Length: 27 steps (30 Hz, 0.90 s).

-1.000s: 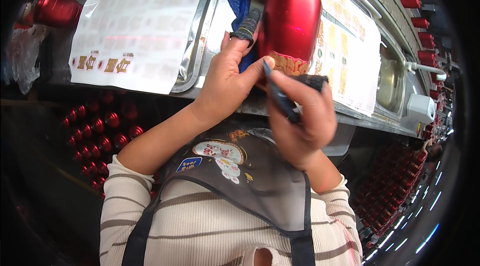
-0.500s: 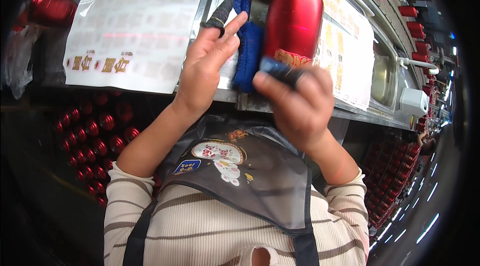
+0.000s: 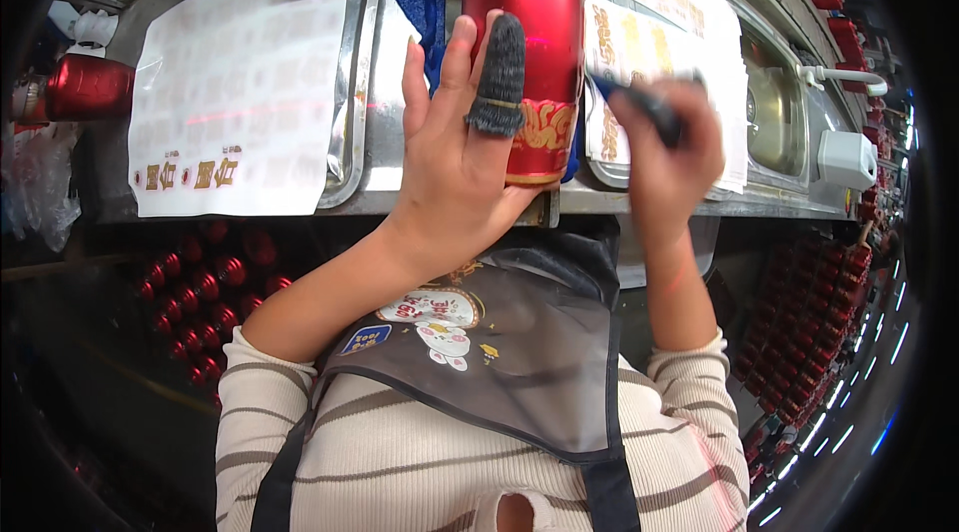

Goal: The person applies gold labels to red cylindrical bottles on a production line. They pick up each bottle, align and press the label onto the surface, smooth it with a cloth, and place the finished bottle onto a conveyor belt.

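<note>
A glossy red bottle [image 3: 524,7] lies with its neck away from me, a gold ornamental decal [image 3: 547,127] near its base. Against its left side and base rests my left hand [image 3: 455,142], fingers stretched and spread, a dark knitted cover [image 3: 499,77] on one finger. My right hand [image 3: 674,147], smeared by motion, is closed round a small black-and-blue scraper-like tool [image 3: 649,112]. That tool is just right of the bottle, apart from it. A blue cloth [image 3: 424,17] shows partly behind my left hand.
To the left a white decal sheet [image 3: 235,82] with gold prints overlies a metal tray [image 3: 358,122]. Stacked decal sheets [image 3: 649,42] lie right, before a sink basin [image 3: 777,132] and a white jug [image 3: 847,160]. Another red bottle [image 3: 92,87] lies far left; several red bottles [image 3: 205,282] stand below.
My left hand has come over to the bottle's left side. My right hand has moved off the bottle's front to its right with the tool. The bottle appears further left in view.
</note>
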Each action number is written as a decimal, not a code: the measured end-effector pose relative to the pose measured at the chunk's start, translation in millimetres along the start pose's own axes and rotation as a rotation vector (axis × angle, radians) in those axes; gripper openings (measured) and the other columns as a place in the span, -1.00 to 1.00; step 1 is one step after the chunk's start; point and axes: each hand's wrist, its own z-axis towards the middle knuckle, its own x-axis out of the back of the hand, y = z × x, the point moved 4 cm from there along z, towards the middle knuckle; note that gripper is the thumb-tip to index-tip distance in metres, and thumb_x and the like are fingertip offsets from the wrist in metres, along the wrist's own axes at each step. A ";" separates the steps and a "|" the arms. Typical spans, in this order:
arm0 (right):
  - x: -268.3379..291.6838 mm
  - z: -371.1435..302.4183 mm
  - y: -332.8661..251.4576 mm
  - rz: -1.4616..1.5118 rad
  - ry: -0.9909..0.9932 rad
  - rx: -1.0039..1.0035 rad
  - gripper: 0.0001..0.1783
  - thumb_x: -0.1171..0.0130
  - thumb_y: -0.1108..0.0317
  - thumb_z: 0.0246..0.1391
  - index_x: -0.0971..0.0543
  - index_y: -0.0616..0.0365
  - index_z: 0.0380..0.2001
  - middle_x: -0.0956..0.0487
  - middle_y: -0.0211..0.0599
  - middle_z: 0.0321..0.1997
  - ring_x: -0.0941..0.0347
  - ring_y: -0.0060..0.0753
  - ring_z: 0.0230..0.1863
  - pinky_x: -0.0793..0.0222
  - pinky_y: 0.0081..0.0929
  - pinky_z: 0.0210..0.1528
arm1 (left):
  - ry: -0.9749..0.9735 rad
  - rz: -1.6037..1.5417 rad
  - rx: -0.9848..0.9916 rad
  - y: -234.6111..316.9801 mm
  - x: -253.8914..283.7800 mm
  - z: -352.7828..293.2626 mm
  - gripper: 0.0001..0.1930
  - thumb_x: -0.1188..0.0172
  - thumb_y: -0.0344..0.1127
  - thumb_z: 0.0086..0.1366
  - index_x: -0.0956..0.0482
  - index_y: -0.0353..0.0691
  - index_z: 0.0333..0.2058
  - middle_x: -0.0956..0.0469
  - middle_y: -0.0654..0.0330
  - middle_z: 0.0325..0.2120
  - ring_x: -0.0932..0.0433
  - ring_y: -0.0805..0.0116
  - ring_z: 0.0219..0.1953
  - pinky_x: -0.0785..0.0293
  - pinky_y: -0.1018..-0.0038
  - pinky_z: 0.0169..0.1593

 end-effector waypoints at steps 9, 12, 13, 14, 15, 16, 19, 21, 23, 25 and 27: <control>-8.2 -15.7 2.2 0.063 -0.008 0.186 -0.75 -0.40 0.59 -0.08 -0.63 0.20 -0.27 -0.59 -0.35 -0.34 -0.53 -0.42 -0.30 -0.43 -0.57 -0.22 | -0.094 -0.378 0.151 -13.5 12.5 -3.9 0.13 -0.55 -0.23 0.00 0.04 -0.37 0.41 -0.25 -0.23 0.28 -0.35 -0.22 0.23 0.27 -0.05 0.46; -4.2 -32.9 -23.3 0.111 -0.301 0.212 -0.70 -0.30 0.61 -0.11 -0.67 0.14 -0.23 -0.63 -0.21 -0.34 -0.56 -0.25 -0.34 -0.50 -0.47 -0.21 | -0.094 -0.414 0.207 -18.5 6.8 -12.8 0.09 -0.53 -0.27 0.01 0.02 -0.34 0.40 -0.20 -0.23 0.31 -0.26 -0.24 0.29 0.23 0.03 0.47; -12.7 -24.0 -15.3 0.227 -0.283 0.048 -0.72 -0.29 0.60 -0.09 -0.67 0.16 -0.23 -0.63 -0.21 -0.35 -0.56 -0.26 -0.35 -0.50 -0.48 -0.20 | -0.082 -0.428 0.227 -22.5 5.2 -11.4 0.07 -0.51 -0.30 0.02 0.02 -0.33 0.40 -0.17 -0.24 0.32 -0.23 -0.24 0.31 0.21 0.05 0.47; -18.3 -7.7 -5.8 0.437 -0.252 -0.423 -0.74 -0.27 0.59 -0.05 -0.66 0.16 -0.22 -0.63 -0.21 -0.34 -0.56 -0.25 -0.36 -0.51 -0.49 -0.20 | -0.102 -0.419 0.249 -22.8 7.4 -13.1 0.06 -0.50 -0.30 0.03 0.02 -0.33 0.40 -0.15 -0.23 0.33 -0.19 -0.24 0.34 0.23 0.04 0.47; -16.5 5.4 7.4 0.410 -0.064 -0.266 -0.71 -0.25 0.62 -0.09 -0.67 0.15 -0.23 -0.63 -0.25 -0.36 -0.54 -0.28 -0.38 -0.50 -0.52 -0.21 | -0.149 -0.394 0.263 -24.5 8.9 -8.8 0.05 -0.49 -0.26 0.04 0.01 -0.32 0.40 -0.16 -0.21 0.34 -0.14 -0.21 0.36 0.28 0.01 0.47; -9.3 -4.2 1.5 0.150 -0.070 0.041 -0.70 -0.24 0.64 -0.12 -0.67 0.16 -0.24 -0.63 -0.26 -0.35 -0.53 -0.30 -0.39 -0.49 -0.53 -0.22 | -0.203 -0.372 0.276 -24.4 10.6 -6.8 0.05 -0.49 -0.22 0.06 0.01 -0.31 0.40 -0.17 -0.18 0.34 -0.10 -0.19 0.39 0.33 -0.02 0.46; -11.9 -19.7 -18.1 0.131 -0.172 0.222 -0.71 -0.25 0.66 -0.13 -0.68 0.18 -0.26 -0.61 -0.29 -0.36 -0.51 -0.39 -0.42 -0.49 -0.55 -0.26 | -0.284 -0.367 0.337 -28.2 8.2 -7.6 0.03 -0.47 -0.15 0.07 -0.02 -0.30 0.39 -0.19 -0.13 0.34 -0.06 -0.12 0.42 0.43 -0.07 0.45; -19.5 -14.6 -8.8 0.389 -0.153 -0.123 -0.76 -0.28 0.64 -0.07 -0.67 0.21 -0.27 -0.57 -0.32 -0.42 -0.51 -0.46 -0.42 -0.49 -0.58 -0.28 | -0.331 -0.299 0.355 -29.9 9.4 -10.9 0.02 -0.47 -0.14 0.07 -0.04 -0.31 0.39 -0.21 -0.12 0.34 -0.09 -0.08 0.42 0.48 -0.09 0.44; -3.4 -1.7 5.8 0.151 0.059 -0.057 -0.73 -0.33 0.62 -0.11 -0.67 0.21 -0.25 -0.59 -0.28 -0.37 -0.55 -0.43 -0.36 -0.49 -0.54 -0.25 | -0.297 -0.306 0.390 -27.6 8.1 -11.2 0.03 -0.48 -0.13 0.06 -0.04 -0.33 0.39 -0.15 -0.15 0.36 -0.06 -0.11 0.44 0.50 -0.14 0.43; -4.1 -26.0 -10.9 -0.029 -0.156 0.379 -0.65 -0.44 0.61 -0.19 -0.69 0.05 -0.25 -0.61 -0.32 -0.39 -0.51 -0.38 -0.37 -0.46 -0.55 -0.25 | -0.188 -0.295 0.326 -16.0 7.9 -5.1 0.06 -0.49 -0.12 0.04 -0.04 -0.36 0.39 -0.05 -0.20 0.40 -0.01 -0.16 0.45 0.52 -0.21 0.40; -7.4 -28.1 -25.8 0.070 -0.266 0.244 -0.64 -0.47 0.60 -0.25 -0.70 0.04 -0.29 -0.59 -0.30 -0.37 -0.51 -0.30 -0.37 -0.44 -0.53 -0.23 | -0.130 -0.223 0.230 -4.7 6.8 -5.2 0.10 -0.53 -0.11 0.00 -0.04 -0.39 0.39 -0.06 -0.22 0.39 -0.01 -0.16 0.46 0.52 -0.23 0.40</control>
